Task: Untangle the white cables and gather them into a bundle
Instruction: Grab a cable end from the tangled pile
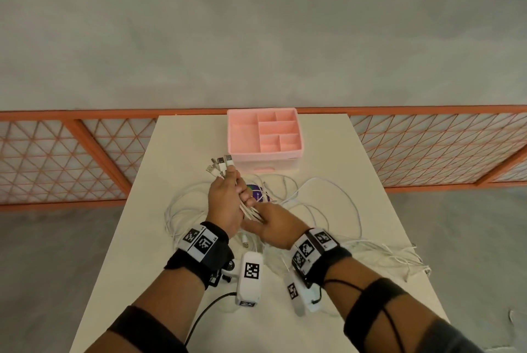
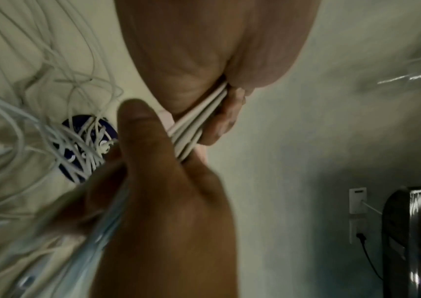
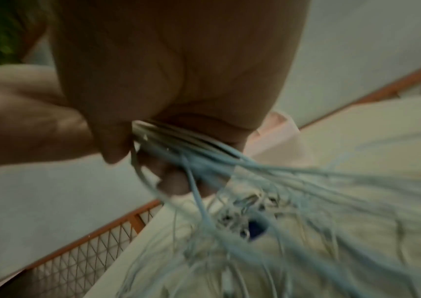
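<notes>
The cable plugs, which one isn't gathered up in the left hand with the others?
The lone plug lying on the table between the wrists; the rest fan out above the left hand, near the pink organiser.

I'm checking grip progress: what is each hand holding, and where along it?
The left hand grips the white cables just below their plugs; the right hand holds the same strands slightly lower.

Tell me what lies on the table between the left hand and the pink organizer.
In the head view, the connector ends fanning up from the left hand fill most of it; beyond them is bare table before the pink organizer.
</notes>
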Tool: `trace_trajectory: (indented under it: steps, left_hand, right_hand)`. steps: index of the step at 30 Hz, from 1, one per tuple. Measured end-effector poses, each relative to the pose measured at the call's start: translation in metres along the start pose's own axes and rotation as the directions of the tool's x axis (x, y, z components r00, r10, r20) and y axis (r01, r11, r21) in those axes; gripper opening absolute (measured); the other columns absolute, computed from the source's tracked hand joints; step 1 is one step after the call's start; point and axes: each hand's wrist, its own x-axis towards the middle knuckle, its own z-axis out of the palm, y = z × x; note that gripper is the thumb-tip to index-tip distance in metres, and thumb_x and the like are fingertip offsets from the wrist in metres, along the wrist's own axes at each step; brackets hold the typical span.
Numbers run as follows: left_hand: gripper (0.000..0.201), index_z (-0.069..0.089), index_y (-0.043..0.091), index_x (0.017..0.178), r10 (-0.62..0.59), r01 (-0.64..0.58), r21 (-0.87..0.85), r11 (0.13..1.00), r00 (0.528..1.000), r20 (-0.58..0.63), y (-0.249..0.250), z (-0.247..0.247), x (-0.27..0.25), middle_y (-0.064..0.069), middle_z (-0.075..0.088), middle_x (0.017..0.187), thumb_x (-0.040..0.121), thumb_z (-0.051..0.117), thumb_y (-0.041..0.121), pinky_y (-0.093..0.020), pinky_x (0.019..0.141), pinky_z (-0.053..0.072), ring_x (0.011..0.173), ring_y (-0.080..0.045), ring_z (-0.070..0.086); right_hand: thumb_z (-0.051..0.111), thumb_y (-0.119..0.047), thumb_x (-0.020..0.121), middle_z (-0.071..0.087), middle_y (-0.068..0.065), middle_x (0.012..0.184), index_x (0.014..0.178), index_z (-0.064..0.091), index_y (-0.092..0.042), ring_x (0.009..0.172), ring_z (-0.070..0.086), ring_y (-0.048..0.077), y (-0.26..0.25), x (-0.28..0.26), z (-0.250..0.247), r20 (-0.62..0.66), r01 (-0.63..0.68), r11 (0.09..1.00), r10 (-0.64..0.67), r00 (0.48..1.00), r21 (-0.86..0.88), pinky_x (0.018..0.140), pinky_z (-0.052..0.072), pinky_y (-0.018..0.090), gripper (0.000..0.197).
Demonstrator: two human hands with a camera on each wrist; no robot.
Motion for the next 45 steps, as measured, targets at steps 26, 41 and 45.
trace_trajectory:
  steps: [26,41,45]
  left_hand:
    - [0.036,0.044,0.019,0.074,-0.181,0.164,0.233,0.959,0.982,0.053,-0.036,-0.044,0.002,0.007,0.027,0.051,0.107,0.042,0.033,-0.016,0.038,0.018,0.038,-0.007,0.021]
    - [0.039,0.044,0.015,0.072,-0.16,0.13,0.425,0.896,0.986,0.036,-0.053,-0.03,0.025,0.008,0.034,0.05,0.106,0.045,0.036,-0.018,0.039,0.023,0.038,-0.008,0.027]
    - [0.041,0.042,0.017,0.07,-0.163,0.133,0.417,0.899,0.986,0.036,-0.049,-0.028,0.026,0.008,0.033,0.049,0.106,0.045,0.036,-0.017,0.041,0.022,0.038,-0.008,0.025]
  right_hand:
    - [0.059,-0.051,0.089,0.069,-0.004,0.111,0.103,0.065,-0.028,0.105,0.064,0.019,0.212,-0.149,-0.063,-0.231,-0.664,0.464,0.69,0.686,-0.586,0.09,0.048,0.029,0.028]
    - [0.05,-0.024,0.097,0.066,0.004,0.118,0.109,0.068,-0.021,0.112,0.06,0.025,0.103,0.014,-0.076,0.037,-0.267,0.811,0.334,0.942,-0.521,0.092,0.044,0.029,0.022]
    - [0.045,-0.007,0.094,0.056,0.002,0.124,0.126,0.058,-0.029,0.115,0.058,0.027,0.089,0.048,-0.041,0.078,-0.203,0.806,0.293,0.953,-0.556,0.097,0.046,0.037,0.041]
